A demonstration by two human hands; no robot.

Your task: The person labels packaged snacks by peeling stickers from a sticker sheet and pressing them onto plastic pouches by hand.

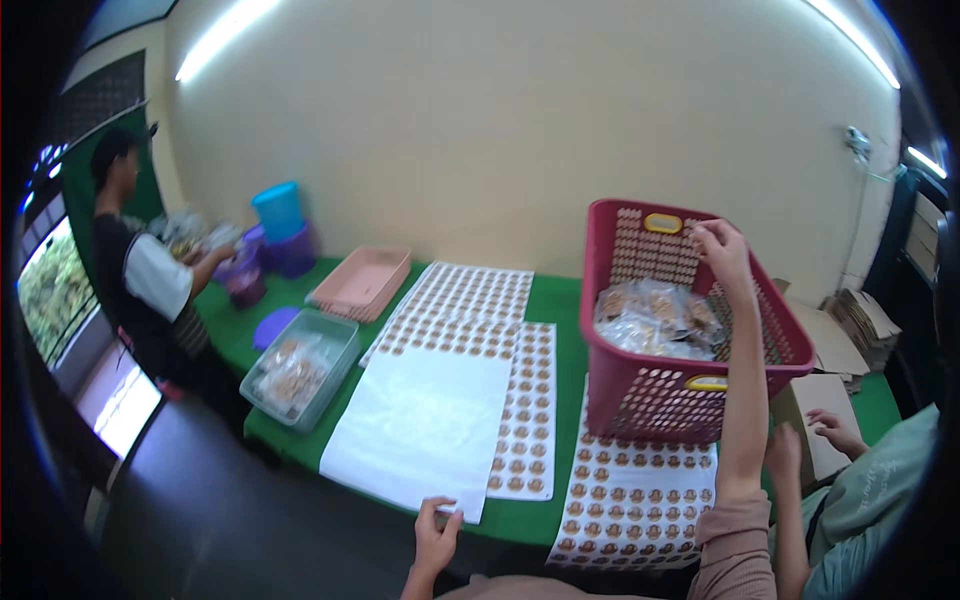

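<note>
My left hand [437,534] is at the near edge of a blank white sheet [424,420], thumb and index finger apart. I cannot tell whether the fingertips press on it. The sheet partly covers sheets of round brown printed stickers [476,296]. My right hand [724,255] is raised over a dark red plastic basket [652,397] with yellow-trimmed handles. Its fingers are bent together, and nothing is plainly visible between them. Below it, inside the basket, lie several clear plastic packets of brown food [660,307]. Another sticker sheet [637,510] extends from under the basket past the table's front edge.
On the green-covered table [562,300] are a clear tub of packets [300,375], a pink tray [364,281], a purple lid [275,327] and stacked buckets [281,225]. A person [150,262] works at the left. Another person's hand [836,433] is beside a cardboard box [825,412] at right.
</note>
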